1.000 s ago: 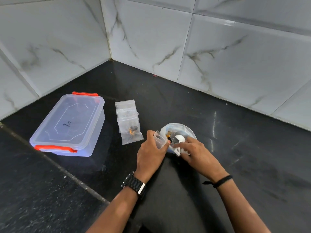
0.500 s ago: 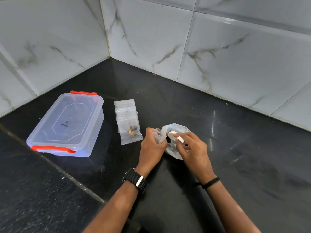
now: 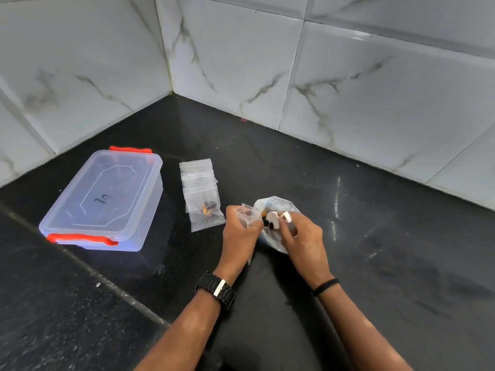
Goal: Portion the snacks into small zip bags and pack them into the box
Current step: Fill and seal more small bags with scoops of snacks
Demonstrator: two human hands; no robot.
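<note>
Small zip bag pinched open in left hand; right hand grips white scoop over snack bag.

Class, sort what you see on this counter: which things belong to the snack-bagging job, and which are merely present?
Belongs to the job:
small zip bag, held open by the left hand
large snack bag
white scoop in the right hand
pile of zip bags
lidded plastic box

Merely present:
wristwatch
black wristband
tiled wall
</note>
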